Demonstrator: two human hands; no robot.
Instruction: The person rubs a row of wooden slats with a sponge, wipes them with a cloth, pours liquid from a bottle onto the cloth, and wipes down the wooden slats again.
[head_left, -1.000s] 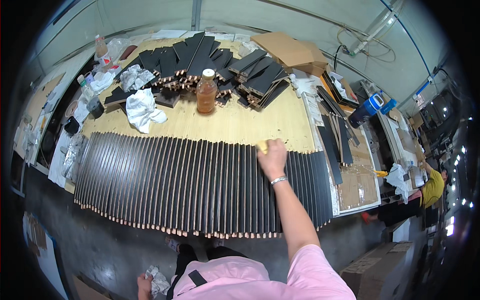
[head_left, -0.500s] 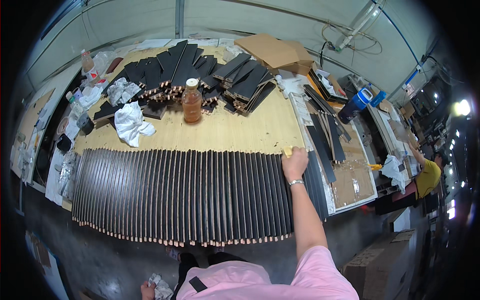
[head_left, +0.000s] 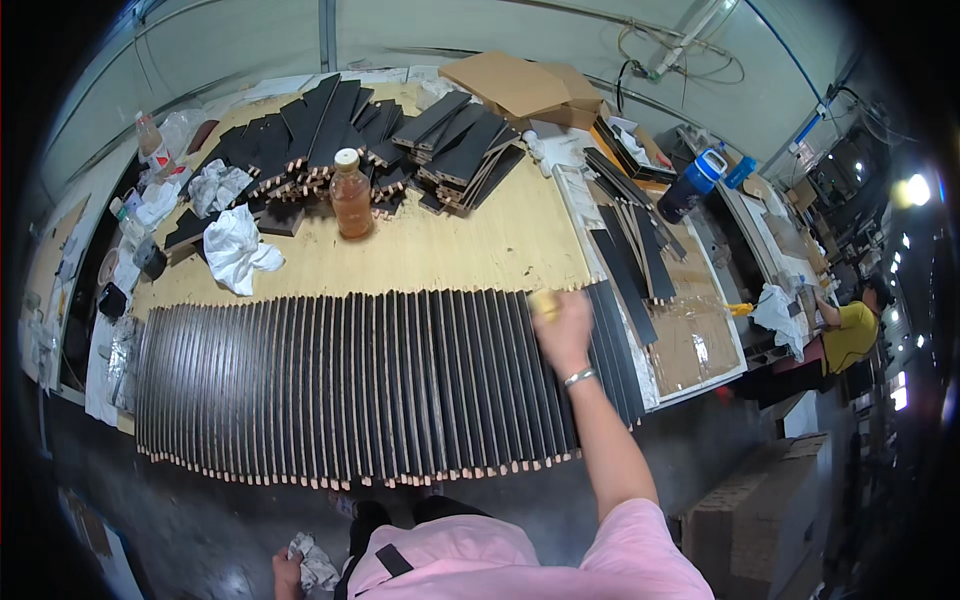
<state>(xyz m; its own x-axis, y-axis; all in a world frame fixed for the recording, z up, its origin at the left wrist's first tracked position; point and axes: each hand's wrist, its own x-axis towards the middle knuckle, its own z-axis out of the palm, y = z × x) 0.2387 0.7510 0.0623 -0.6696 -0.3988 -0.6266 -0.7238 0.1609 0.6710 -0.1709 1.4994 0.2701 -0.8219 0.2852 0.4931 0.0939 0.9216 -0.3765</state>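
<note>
A row of long, narrow black boards (head_left: 300, 385) with pale wooden ends lies side by side across the near part of the table. Near its right end, my right hand (head_left: 566, 328) is closed around a small yellow sponge-like pad (head_left: 543, 304), pressed near the boards' far ends. The hand is slightly smeared by motion. Low by my left side, away from the boards, my left hand (head_left: 287, 572) grips a crumpled white cloth (head_left: 315, 563); its fingers are partly hidden.
More black boards (head_left: 325, 115) are heaped at the back, behind a bottle of amber liquid (head_left: 351, 200). A crumpled white rag (head_left: 236, 250) lies left of it. On the right are loose boards (head_left: 625, 270), a blue bottle (head_left: 693, 185) and a person in yellow (head_left: 850, 335).
My right hand and the pad have shifted slightly toward me from the boards' far edge. The whole view has swung a little, so the table appears further left. My left hand keeps the cloth.
</note>
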